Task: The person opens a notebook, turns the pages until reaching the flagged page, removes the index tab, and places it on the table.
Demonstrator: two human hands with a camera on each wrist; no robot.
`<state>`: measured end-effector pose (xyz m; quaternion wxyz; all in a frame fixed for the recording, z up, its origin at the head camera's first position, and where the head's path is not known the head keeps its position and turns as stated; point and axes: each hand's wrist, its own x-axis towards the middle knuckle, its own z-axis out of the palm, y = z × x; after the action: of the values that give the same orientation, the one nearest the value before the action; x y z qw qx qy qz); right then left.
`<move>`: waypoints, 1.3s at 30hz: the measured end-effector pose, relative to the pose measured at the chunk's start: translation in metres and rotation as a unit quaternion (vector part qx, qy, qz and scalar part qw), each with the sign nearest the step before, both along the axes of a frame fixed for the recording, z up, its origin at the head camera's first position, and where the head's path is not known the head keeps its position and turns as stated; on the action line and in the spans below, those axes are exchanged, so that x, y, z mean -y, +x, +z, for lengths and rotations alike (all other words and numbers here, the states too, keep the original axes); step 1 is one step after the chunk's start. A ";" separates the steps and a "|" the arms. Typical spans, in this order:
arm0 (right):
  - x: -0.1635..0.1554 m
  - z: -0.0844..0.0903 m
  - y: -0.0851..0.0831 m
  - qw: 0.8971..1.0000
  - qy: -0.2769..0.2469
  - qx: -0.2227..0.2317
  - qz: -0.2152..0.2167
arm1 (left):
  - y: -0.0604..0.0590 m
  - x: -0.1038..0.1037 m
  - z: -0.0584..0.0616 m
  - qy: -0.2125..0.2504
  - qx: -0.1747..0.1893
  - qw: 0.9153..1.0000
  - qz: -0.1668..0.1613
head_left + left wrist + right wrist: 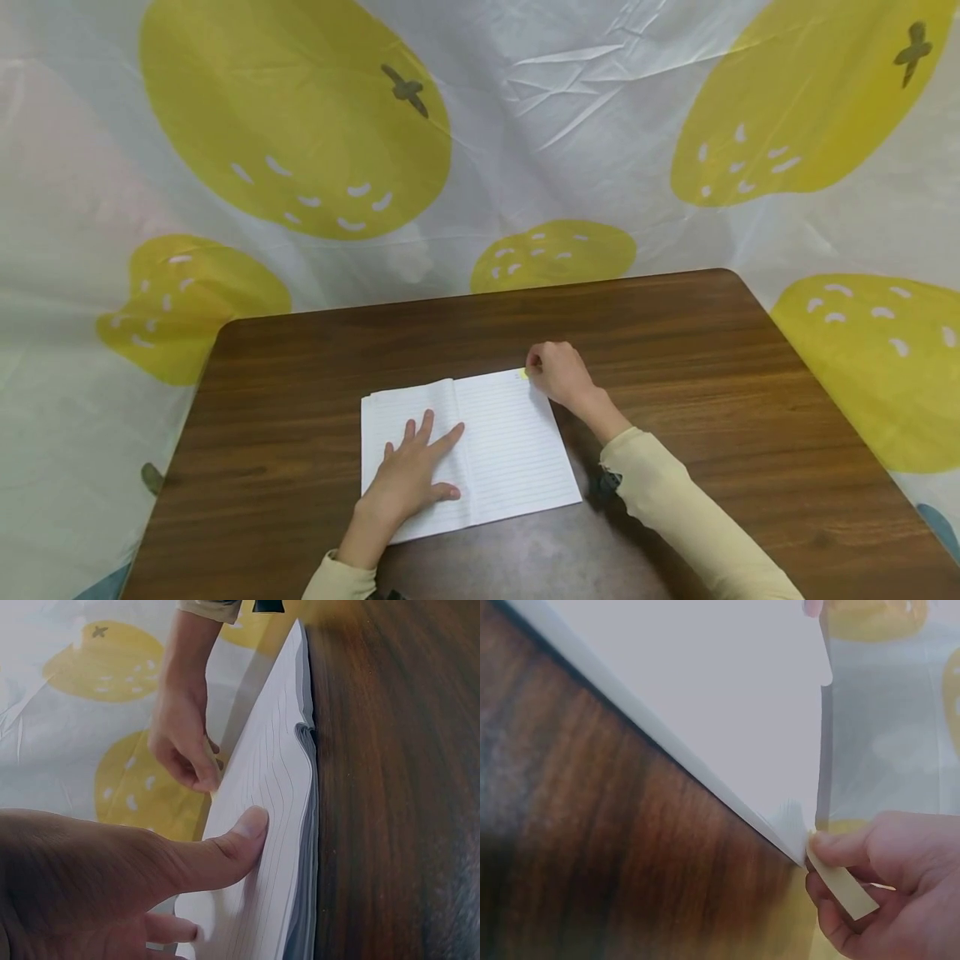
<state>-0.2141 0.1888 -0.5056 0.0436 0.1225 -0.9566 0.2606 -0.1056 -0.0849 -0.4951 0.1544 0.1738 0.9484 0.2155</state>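
notebook (510, 442) lying open on table (750, 400) | left hand (408, 479) pressing flat on left page, fingers straight | right hand (558, 372) pinching yellow tab (844, 885) at top right page corner

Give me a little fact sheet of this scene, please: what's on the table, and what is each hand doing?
Surface: dark wooden table
Backdrop: white sheet printed with yellow fruit
Main item: open lined notebook, lying flat
Left hand: fingers spread, pressing flat on the left page
Right hand: at the far right corner of the right page, pinching a small yellow sticky tab
Tab position: right at the page corner, touching it
Sleeves: pale cream, on both arms
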 end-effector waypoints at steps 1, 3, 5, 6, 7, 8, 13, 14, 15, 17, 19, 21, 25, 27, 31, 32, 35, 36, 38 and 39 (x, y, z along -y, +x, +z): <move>0.000 -0.001 0.001 1.000 -0.004 -0.008 0.002 | 0.000 0.000 -0.001 -0.001 -0.001 1.000 0.000; 0.000 -0.002 0.002 1.000 -0.010 -0.026 0.006 | 0.000 0.000 -0.001 -0.001 -0.001 1.000 0.000; 0.000 -0.002 0.003 0.999 -0.014 -0.041 0.009 | -0.001 0.000 -0.002 -0.001 -0.002 1.000 0.000; -0.001 -0.002 0.004 0.999 -0.015 -0.045 0.010 | -0.001 0.000 -0.002 -0.001 -0.001 1.000 0.001; -0.001 -0.002 0.005 0.999 -0.016 -0.045 0.008 | -0.001 0.000 -0.002 0.000 -0.001 1.000 0.001; -0.001 -0.001 0.005 0.999 -0.017 -0.040 0.005 | -0.001 0.000 -0.002 0.000 -0.002 1.000 0.001; -0.003 0.007 0.009 0.999 -0.034 0.012 -0.013 | 0.000 -0.001 0.000 -0.006 -0.002 1.000 0.002; -0.004 0.009 0.009 0.999 -0.039 0.023 -0.017 | 0.001 -0.001 0.000 -0.008 -0.001 1.000 0.002; -0.005 0.010 0.009 0.998 -0.047 0.032 -0.020 | 0.001 -0.001 0.000 -0.008 -0.001 1.000 0.003; -0.010 0.014 0.009 0.996 -0.061 0.050 -0.028 | 0.001 -0.002 0.001 -0.007 -0.001 1.000 0.003; -0.016 0.016 0.007 0.996 -0.064 0.057 -0.040 | 0.001 -0.002 0.002 -0.007 -0.002 1.000 0.003; -0.024 0.017 0.005 0.996 -0.055 0.057 -0.049 | 0.001 -0.002 0.001 -0.006 -0.003 1.000 0.003; -0.041 0.017 -0.001 0.997 -0.022 0.046 -0.065 | 0.000 -0.002 -0.001 -0.008 0.001 1.000 0.004; -0.049 0.014 -0.004 0.996 -0.007 0.042 -0.073 | -0.001 -0.001 -0.002 -0.009 0.003 1.000 0.005; -0.062 0.007 -0.009 0.995 0.009 0.038 -0.088 | -0.002 -0.001 -0.003 -0.007 0.003 1.000 0.004; -0.064 0.005 -0.010 0.995 0.013 0.035 -0.092 | -0.002 -0.001 -0.004 -0.006 0.004 1.000 0.004; -0.067 0.001 -0.011 0.994 0.025 0.024 -0.103 | -0.002 -0.001 -0.004 -0.003 0.007 1.000 0.005; -0.068 0.000 -0.012 0.994 0.028 0.021 -0.107 | -0.002 -0.001 -0.004 -0.002 0.007 1.000 0.005; -0.067 -0.001 -0.011 0.992 0.029 0.024 -0.118 | -0.002 0.000 -0.004 -0.001 0.008 1.000 0.007; -0.067 -0.002 -0.011 0.991 0.029 0.028 -0.125 | -0.002 0.000 -0.004 -0.001 0.008 1.000 0.007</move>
<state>-0.2253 0.2555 -0.5075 0.0459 -0.0044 -0.9724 0.2289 -0.1072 -0.0853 -0.4993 0.1608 0.1649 0.9487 0.2168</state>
